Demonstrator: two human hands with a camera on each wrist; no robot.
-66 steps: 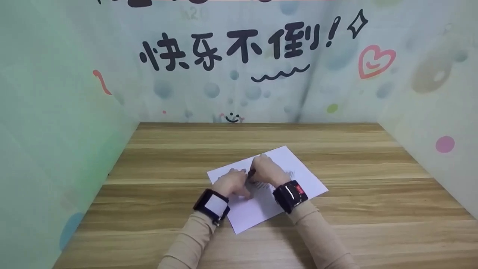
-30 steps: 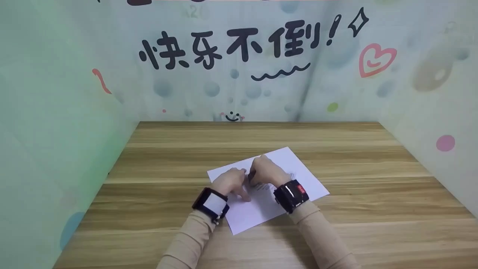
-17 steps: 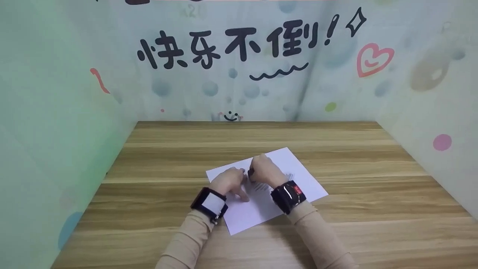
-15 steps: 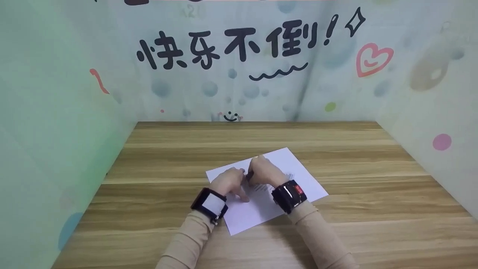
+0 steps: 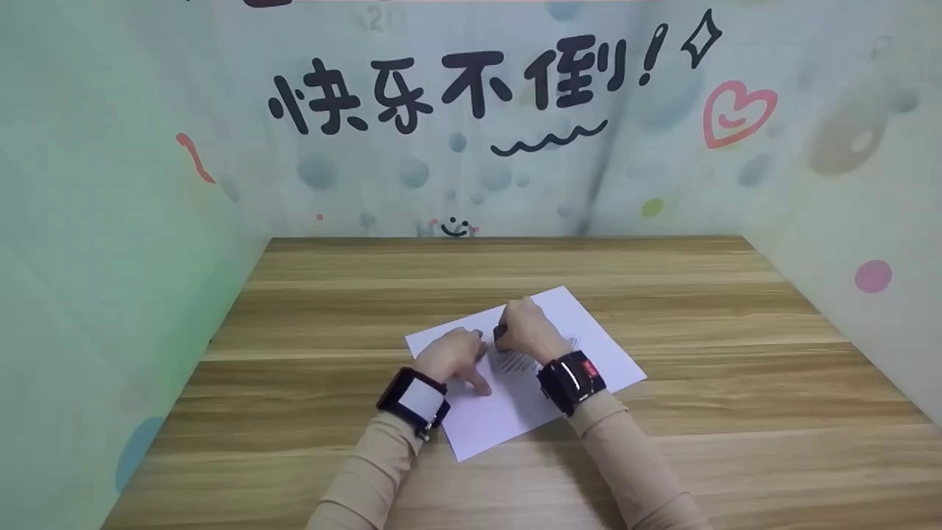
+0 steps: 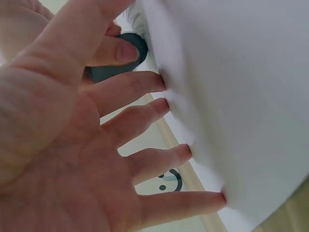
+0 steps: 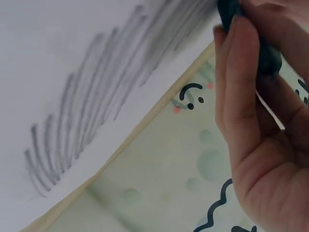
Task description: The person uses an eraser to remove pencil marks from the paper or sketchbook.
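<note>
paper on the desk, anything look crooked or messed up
The paper lies askew, turned at an angle to the table edges. Grey pencil strokes run across it unevenly. No tear or crease shows.

Wooden table (image 5: 662,412): bare board on every side of the sheet of paper (image 5: 589,353); free passage left, right and toward the far edge; patterned walls (image 5: 110,243) close three sides; mid-sheet occupied by left hand (image 5: 452,357) pressing flat and right hand (image 5: 526,335) gripping dark eraser (image 5: 500,333), just beside each other; narrow gap between.
</note>
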